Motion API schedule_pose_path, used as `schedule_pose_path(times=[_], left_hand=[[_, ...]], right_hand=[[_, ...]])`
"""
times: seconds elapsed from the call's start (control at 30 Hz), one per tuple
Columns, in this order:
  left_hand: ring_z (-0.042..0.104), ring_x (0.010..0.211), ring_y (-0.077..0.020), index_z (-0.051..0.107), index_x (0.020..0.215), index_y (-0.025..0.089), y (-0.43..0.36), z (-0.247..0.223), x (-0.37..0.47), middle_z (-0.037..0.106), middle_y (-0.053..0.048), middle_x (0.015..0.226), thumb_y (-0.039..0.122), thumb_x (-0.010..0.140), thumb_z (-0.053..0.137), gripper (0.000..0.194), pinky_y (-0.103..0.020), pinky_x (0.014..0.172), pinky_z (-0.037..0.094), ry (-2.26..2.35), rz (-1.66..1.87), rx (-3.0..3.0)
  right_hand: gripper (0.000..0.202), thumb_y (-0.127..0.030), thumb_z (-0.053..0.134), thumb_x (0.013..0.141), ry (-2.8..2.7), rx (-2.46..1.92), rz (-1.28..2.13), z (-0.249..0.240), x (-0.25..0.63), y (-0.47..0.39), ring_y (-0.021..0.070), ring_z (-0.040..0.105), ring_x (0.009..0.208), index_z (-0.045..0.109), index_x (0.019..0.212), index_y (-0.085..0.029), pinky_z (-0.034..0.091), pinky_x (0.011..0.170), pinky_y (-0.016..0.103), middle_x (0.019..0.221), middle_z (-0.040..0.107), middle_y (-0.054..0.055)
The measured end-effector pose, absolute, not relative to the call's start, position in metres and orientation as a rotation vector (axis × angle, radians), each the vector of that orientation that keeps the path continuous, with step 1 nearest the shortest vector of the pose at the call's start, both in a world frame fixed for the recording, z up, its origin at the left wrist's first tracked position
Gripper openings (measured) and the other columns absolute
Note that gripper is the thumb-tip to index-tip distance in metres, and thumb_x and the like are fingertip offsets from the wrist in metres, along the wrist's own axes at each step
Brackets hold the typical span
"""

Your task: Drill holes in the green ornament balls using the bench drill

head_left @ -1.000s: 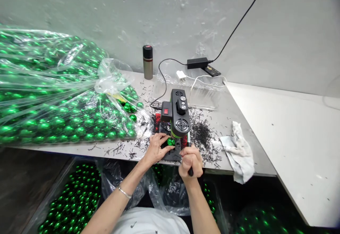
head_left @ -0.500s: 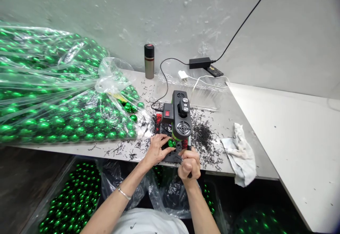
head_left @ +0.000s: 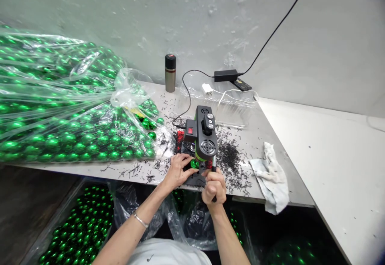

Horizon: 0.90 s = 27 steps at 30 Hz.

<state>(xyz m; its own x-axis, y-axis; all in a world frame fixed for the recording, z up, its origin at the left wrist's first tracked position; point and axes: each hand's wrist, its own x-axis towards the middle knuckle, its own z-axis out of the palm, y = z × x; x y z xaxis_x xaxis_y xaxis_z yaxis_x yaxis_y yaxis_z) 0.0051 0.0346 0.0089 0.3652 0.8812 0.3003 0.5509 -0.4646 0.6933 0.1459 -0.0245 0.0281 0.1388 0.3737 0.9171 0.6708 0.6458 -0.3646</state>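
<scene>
Green ball (head_left: 194, 163), glossy and round, sits at the near end of the black machine (head_left: 205, 132), pinched between thumb and fingers of the left hand (head_left: 178, 170). The right hand (head_left: 215, 187) is wrapped in a fist around the black-gripped lever (head_left: 214, 169). From here I judge the step in hand to be steadying the ball at the machine's head while the lever is held; I cannot tell whether the head touches it. To my mind, the next move calls for a square ball, fingertips clear and an even grip on the lever.

Further out I see the machine's vented, boxy housing, then red parts (head_left: 180, 136) beside it and wiry black shreds (head_left: 230, 154) heaped on the smooth grey table (head_left: 255, 124). A crumpled white cloth (head_left: 272, 177) hangs over the near edge. Leftward bulges a crinkled, clear plastic bag (head_left: 60, 96) of shiny green balls; a ribbed clear tray (head_left: 231, 116) lies behind the machine.
</scene>
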Motion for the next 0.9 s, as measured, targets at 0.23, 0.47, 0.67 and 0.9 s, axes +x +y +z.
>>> schedule_pose_path(times=[0.23, 0.47, 0.67, 0.9], left_hand=[[0.062, 0.102, -0.0269, 0.075, 0.108, 0.021, 0.035, 0.007, 0.004, 0.07, -0.009, 0.106, 0.037, 0.084, 0.077, 0.029, -0.042, 0.091, 0.047, 1.205, 0.935, 2.164], [0.062, 0.101, -0.0261, 0.074, 0.107, 0.021, 0.035, 0.003, 0.005, 0.07, -0.008, 0.106, 0.039, 0.084, 0.076, 0.03, -0.042, 0.092, 0.046, 1.202, 0.968, 2.16], [0.063, 0.104, -0.027, 0.073, 0.11, 0.021, 0.032, 0.011, 0.002, 0.071, -0.009, 0.107, 0.041, 0.086, 0.073, 0.031, -0.045, 0.095, 0.048, 1.189, 1.022, 2.148], [0.067, 0.109, -0.0246, 0.05, 0.14, 0.019, -0.059, 0.007, -0.018, 0.067, -0.015, 0.122, 0.03, 0.097, 0.056, 0.045, -0.036, 0.089, 0.058, 0.883, 0.911, 2.381]], right_hand=[[0.031, -0.022, 0.035, 0.101, -1.597, -0.929, -0.332, 0.031, 0.149, -0.023, 0.0103, 0.058, 0.066, 0.046, 0.073, -0.022, 0.054, 0.086, 0.035, 0.071, 0.054, -0.003], [0.03, -0.017, 0.04, 0.097, -1.524, -0.911, -0.25, 0.068, 0.148, -0.026, 0.0111, 0.047, 0.059, 0.045, 0.068, -0.021, 0.045, 0.063, 0.03, 0.068, 0.052, -0.001], [0.025, -0.009, 0.048, 0.093, -1.407, -1.053, -0.108, 0.129, 0.144, -0.027, 0.0106, 0.049, 0.058, 0.048, 0.07, -0.02, 0.036, 0.054, 0.027, 0.065, 0.05, -0.002], [0.027, -0.006, 0.048, 0.091, -1.4, -1.02, -0.118, 0.12, 0.141, -0.03, 0.011, 0.051, 0.058, 0.047, 0.068, -0.02, 0.037, 0.055, 0.027, 0.063, 0.051, -0.002]])
